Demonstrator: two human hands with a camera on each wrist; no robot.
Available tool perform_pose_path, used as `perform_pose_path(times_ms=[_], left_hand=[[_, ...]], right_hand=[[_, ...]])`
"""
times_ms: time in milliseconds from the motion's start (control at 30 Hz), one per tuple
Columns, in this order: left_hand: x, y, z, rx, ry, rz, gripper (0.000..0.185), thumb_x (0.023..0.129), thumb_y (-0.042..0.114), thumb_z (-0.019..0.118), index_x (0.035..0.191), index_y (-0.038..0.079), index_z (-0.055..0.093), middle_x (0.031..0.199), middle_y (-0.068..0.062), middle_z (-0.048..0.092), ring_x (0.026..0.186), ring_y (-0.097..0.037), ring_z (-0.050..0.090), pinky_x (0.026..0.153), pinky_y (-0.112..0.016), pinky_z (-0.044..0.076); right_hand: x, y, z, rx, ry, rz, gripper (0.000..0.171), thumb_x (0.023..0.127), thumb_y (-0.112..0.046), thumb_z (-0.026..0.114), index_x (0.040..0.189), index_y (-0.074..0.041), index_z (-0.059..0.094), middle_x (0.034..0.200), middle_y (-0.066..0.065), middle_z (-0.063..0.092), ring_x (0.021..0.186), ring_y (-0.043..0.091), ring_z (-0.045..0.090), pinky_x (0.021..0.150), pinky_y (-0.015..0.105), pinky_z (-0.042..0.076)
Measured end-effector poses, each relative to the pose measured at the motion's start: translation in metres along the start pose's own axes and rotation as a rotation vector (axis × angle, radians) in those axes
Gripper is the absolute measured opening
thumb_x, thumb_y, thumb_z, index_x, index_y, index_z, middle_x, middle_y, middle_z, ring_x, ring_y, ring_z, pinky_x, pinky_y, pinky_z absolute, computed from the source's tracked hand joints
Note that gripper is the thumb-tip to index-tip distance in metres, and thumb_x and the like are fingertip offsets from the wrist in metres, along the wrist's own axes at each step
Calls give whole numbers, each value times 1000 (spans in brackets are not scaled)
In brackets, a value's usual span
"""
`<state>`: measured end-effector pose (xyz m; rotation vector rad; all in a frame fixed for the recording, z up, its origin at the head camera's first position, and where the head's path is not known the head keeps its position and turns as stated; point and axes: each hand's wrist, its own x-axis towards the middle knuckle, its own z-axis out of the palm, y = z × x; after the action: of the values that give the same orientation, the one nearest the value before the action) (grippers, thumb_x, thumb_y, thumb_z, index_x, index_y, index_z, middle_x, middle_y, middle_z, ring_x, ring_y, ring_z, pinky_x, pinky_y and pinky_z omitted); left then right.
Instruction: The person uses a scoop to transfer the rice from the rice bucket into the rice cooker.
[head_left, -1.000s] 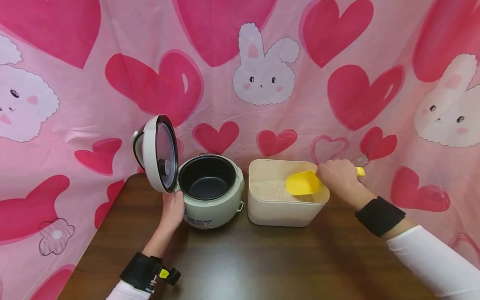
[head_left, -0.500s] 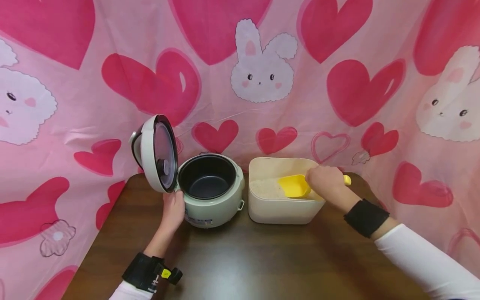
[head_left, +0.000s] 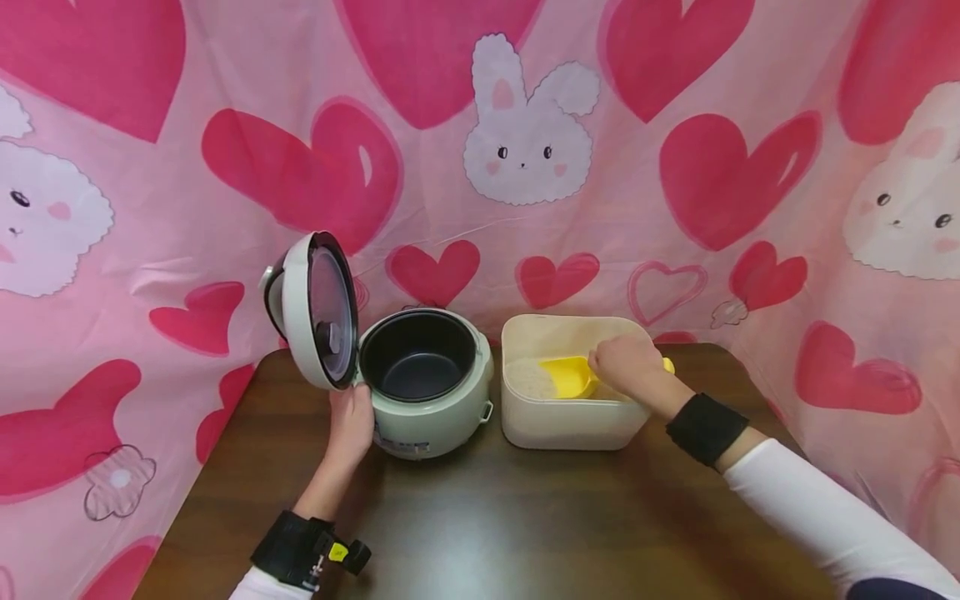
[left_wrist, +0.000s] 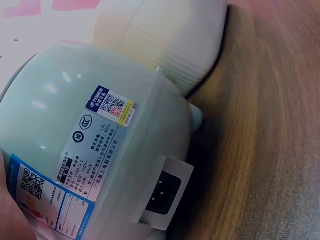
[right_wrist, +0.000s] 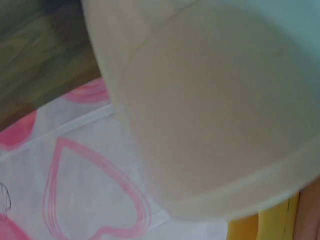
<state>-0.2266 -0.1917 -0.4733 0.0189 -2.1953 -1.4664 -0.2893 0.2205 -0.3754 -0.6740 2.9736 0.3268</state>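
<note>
My right hand (head_left: 628, 365) grips a yellow scoop (head_left: 570, 377) inside an oblong cream bin (head_left: 566, 423). Its blade lies at the rice (head_left: 528, 379) within, and the end of its handle sticks out behind the hand. At the left, a pale green rice cooker (head_left: 442, 421) stands with its lid (head_left: 300, 321) raised; its dark inner pot (head_left: 420, 375) looks bare inside. My left hand (head_left: 351, 421) touches the cooker's side just below the lid's hinge, its fingertips hidden. In the left wrist view that hand (left_wrist: 12, 217) shows at the edge, beside the cooker's labels.
The cooker and bin stand side by side on a dark wooden table (head_left: 480, 525). Behind hangs a pink cloth (head_left: 420, 183) with hearts and rabbits, close to the lid and bin. A power socket (left_wrist: 164, 192) shows on the cooker's lower side in the left wrist view.
My right hand has moved left with the scoop, carrying its blade further into the rice toward the bin's left side. My left hand, the cooker and its raised lid have stayed in place.
</note>
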Motion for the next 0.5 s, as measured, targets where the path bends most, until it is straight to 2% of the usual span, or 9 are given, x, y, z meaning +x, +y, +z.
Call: perform_pose_path(times_ms=[67, 167, 333, 400, 500], left_hand=[[1, 0, 0, -4, 8, 11, 51, 100, 2, 35, 148, -13, 40, 147, -36, 39, 138, -48, 35, 117, -60, 23], [4, 0, 0, -20, 20, 25, 52, 100, 2, 34, 149, -13, 37, 148, -36, 37, 138, -47, 34, 118, -60, 23], [4, -1, 0, -32, 31, 37, 54, 99, 1, 35, 150, -13, 36, 149, -36, 37, 140, -45, 34, 118, -59, 23], [4, -2, 1, -26, 35, 35, 53, 98, 0, 36, 149, -13, 37, 148, -36, 38, 139, -46, 35, 118, -58, 23], [2, -2, 1, -18, 28, 31, 52, 98, 1, 36, 148, -12, 39, 147, -36, 40, 138, -47, 36, 117, -59, 24]], right_hand=[[4, -1, 0, 66, -15, 30, 20, 96, -30, 70, 92, -10, 66, 70, 0, 59, 68, 20, 56, 86, 42, 58], [10, -2, 1, 106, -24, 14, 20, 96, -31, 70, 89, -12, 64, 68, 0, 57, 67, 19, 53, 88, 40, 55], [16, -6, 2, 294, -63, 45, 24, 100, -27, 59, 84, -10, 61, 68, 4, 52, 63, 22, 47, 74, 35, 47], [16, -8, 2, 376, -83, 84, 29, 103, -27, 53, 82, -8, 61, 68, 6, 51, 62, 23, 45, 71, 34, 44], [12, -6, 0, 412, -100, 119, 33, 103, -30, 50, 80, -8, 61, 68, 6, 53, 61, 23, 47, 71, 34, 45]])
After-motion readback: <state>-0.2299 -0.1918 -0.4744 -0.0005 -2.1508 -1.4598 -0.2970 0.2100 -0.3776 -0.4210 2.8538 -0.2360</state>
